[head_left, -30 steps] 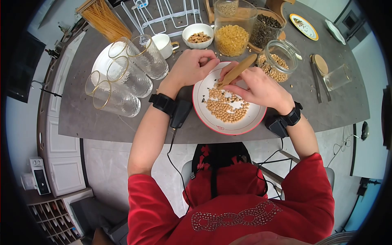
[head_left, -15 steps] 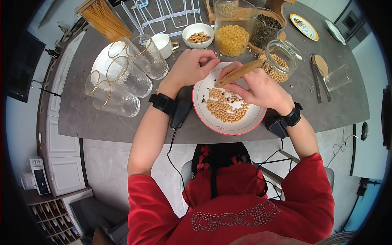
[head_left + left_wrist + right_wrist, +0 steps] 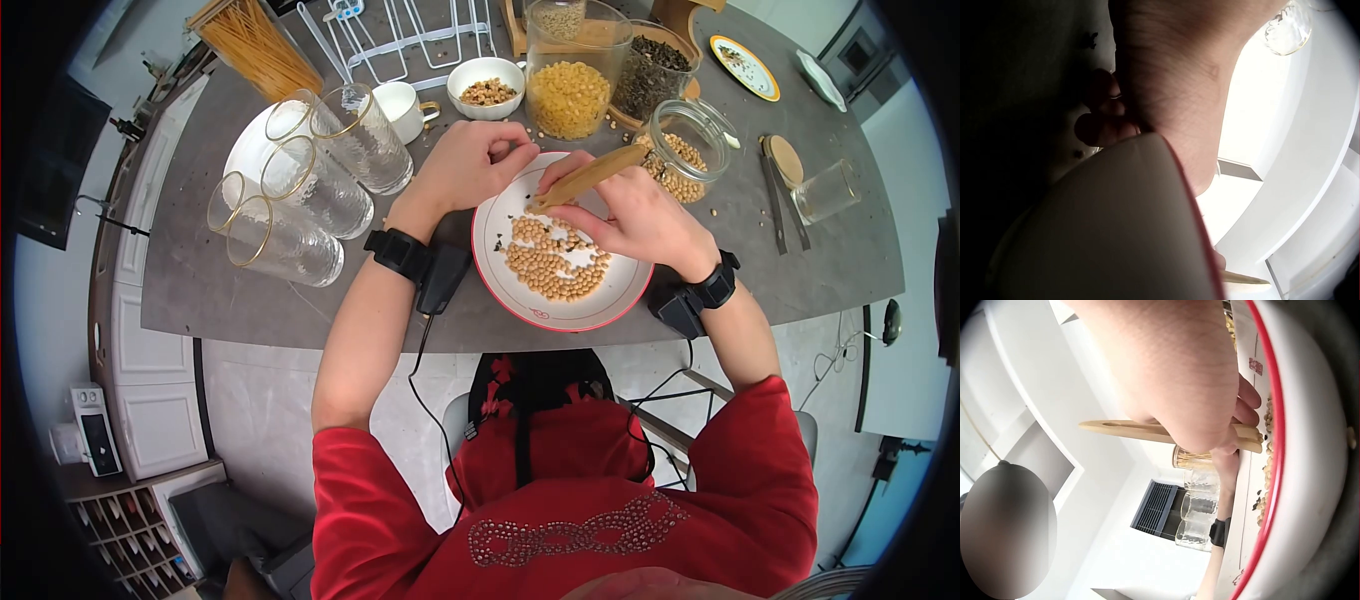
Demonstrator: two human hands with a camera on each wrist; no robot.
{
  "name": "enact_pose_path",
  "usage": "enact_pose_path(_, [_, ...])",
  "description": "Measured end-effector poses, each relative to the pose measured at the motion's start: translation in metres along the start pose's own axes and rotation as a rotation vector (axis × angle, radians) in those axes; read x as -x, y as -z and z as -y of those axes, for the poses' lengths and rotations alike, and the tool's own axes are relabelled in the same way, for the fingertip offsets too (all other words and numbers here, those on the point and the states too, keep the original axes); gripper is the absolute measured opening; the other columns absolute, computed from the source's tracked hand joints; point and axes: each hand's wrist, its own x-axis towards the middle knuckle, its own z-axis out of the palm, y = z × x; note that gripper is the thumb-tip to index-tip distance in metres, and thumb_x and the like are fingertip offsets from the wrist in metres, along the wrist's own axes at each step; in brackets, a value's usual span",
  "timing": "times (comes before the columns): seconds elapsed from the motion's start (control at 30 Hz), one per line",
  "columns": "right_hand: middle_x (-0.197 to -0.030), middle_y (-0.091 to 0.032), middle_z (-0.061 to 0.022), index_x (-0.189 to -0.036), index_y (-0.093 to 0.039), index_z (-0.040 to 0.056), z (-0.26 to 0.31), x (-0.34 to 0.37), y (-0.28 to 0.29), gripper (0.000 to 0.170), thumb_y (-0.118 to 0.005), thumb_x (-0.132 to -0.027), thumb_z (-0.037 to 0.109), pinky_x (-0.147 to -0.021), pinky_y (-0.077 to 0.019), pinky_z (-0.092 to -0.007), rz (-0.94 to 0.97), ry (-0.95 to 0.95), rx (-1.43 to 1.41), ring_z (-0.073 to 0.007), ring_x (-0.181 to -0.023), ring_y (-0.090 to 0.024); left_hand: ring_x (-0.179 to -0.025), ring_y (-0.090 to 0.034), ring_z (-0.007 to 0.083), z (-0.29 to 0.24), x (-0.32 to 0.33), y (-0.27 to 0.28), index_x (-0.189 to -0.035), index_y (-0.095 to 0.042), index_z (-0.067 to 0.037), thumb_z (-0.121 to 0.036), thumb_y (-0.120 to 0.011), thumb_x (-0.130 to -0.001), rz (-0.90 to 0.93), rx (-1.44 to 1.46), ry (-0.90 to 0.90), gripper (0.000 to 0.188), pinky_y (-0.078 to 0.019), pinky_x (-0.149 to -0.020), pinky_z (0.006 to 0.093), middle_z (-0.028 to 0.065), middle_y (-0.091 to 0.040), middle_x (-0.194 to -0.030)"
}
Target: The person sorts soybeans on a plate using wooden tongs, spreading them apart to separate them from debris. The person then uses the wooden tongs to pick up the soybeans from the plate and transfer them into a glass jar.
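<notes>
A white plate with a red rim [image 3: 500, 300] holds pale round beans [image 3: 560, 275] that look like chickpeas, with small dark flakes among them. My right hand [image 3: 640, 215] grips wooden tongs [image 3: 600, 172], their tips low over the beans near the plate's far side. In the right wrist view the two arms of the tongs [image 3: 1129, 430] join at the back end, and the tips sit close to dark flakes. At the plate's far left edge, my left hand [image 3: 468, 170] holds the rim; in the left wrist view its curled fingers [image 3: 1107, 128] lie outside the plate wall.
Beyond the plate stand a bean jar [image 3: 685, 150], a jar of yellow pieces [image 3: 568, 95], a jar of dark leaves [image 3: 650, 75], a white bowl [image 3: 485, 88] and a cup [image 3: 400, 115]. Several glasses [image 3: 320, 195] crowd the left. Metal tongs [image 3: 785, 200] lie right.
The wooden tongs have tilted lower, their back end swinging right and down toward the bean jar. Both hands and the plate stay nearly in place.
</notes>
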Motion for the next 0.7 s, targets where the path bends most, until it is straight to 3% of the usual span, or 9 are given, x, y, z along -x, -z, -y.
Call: enact_pose_path(0.7, [-0.096, -0.069, -0.0122, -0.122, -0.065, 0.0060, -0.0033, 0.0004, -0.0047, 0.033, -0.075, -0.092, 0.016, -0.071, -0.0586, -0.0386, -0.019, 0.029, 0.007, -0.0263, -0.079, -0.074, -0.056, -0.040, 0.0089, -0.0034, 0.0008, 0.0011, -0.093, -0.071, -0.001, -0.020, -0.069, -0.095, 0.014, 0.005, 0.008, 0.019, -0.0364, -0.054, 0.0295, -0.0002, -0.048, -0.057])
